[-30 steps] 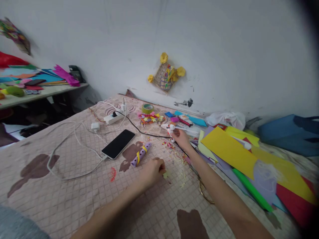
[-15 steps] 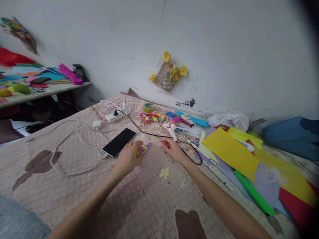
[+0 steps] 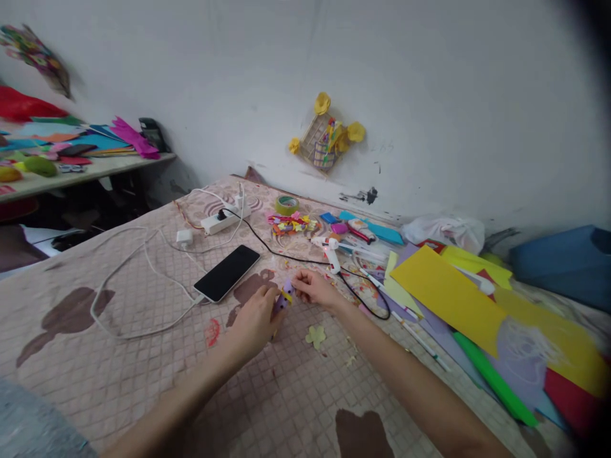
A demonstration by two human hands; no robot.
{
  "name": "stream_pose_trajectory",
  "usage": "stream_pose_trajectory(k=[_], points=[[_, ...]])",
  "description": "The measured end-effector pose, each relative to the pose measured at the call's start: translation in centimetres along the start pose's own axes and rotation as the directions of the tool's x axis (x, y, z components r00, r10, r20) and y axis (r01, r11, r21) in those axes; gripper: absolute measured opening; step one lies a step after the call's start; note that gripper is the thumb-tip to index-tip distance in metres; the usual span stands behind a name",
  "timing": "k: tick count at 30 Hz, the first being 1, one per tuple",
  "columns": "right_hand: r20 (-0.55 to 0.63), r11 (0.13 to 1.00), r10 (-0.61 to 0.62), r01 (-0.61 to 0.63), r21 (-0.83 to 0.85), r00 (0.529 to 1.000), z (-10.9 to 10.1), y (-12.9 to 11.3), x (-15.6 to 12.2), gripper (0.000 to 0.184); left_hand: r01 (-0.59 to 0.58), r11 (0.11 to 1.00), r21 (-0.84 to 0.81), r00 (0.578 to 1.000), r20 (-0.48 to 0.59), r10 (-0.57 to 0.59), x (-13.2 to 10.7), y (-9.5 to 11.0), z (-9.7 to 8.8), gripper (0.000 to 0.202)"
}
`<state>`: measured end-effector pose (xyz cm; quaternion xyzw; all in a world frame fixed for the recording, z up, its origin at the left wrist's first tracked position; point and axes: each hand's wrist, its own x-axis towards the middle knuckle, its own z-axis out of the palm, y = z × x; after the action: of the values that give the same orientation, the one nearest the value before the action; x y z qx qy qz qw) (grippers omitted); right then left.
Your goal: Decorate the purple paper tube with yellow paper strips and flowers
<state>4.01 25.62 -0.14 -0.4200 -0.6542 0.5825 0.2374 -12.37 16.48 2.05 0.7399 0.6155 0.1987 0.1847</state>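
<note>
My left hand (image 3: 258, 315) is closed around a small purple paper craft piece (image 3: 282, 301) with dark dots and a yellow band, held just above the table. At the upper end of that piece, my right hand (image 3: 312, 287) has its fingers pinched together; whether they grip its tip or something tiny is too small to tell. A pale yellow flower cutout (image 3: 315, 336) lies just below the hands. Beyond the right hand stands a white glue gun (image 3: 330, 253) with a black cord. To the left of the left hand lies a smartphone (image 3: 227, 273) on a white charging cable.
A power strip (image 3: 224, 219), green tape roll (image 3: 286, 204) and pile of colourful cutouts (image 3: 292, 223) lie toward the wall. Yellow sheets (image 3: 449, 296), a green roll (image 3: 496, 378) and a plastic bag (image 3: 443, 233) fill the right side. The black cord (image 3: 272, 251) crosses behind my hands.
My left hand has lifted the purple piece and moved right, away from the phone. My right hand has moved left to the piece, its fingers now pinched. The view has shifted slightly.
</note>
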Motion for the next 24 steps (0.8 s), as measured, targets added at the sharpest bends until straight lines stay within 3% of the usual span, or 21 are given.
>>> stream_pose_trajectory(k=[5,12,16,20,24], points=[[0.012,1.0,0.013,-0.013,-0.015,1.0,-0.4,0.5,0.0,0.024,-0.01,0.996,-0.086,0.999,0.047,0.014,0.1,-0.7,0.1,0.029],[0.0,0.999,0.008,-0.008,-0.053,1.0,-0.2,0.7,0.2,0.02,-0.133,0.975,-0.179,0.986,0.079,0.149,2.1,-1.4,-1.2,0.025],[-0.028,0.998,0.015,-0.016,-0.059,0.999,-0.1,0.1,-0.3,0.017,-0.117,0.974,-0.194,0.982,0.125,0.143,3.3,-1.7,-1.5,0.027],[-0.094,0.997,-0.008,0.001,-0.074,0.996,-0.7,-0.5,-1.3,0.014,-0.134,0.963,-0.234,0.982,0.102,0.162,4.3,-1.9,-1.6,0.023],[-0.141,0.993,-0.064,0.049,-0.109,0.988,-1.5,-0.5,-2.7,0.014,-0.066,0.962,-0.264,0.981,0.16,0.112,5.2,-2.1,-1.8,0.019]])
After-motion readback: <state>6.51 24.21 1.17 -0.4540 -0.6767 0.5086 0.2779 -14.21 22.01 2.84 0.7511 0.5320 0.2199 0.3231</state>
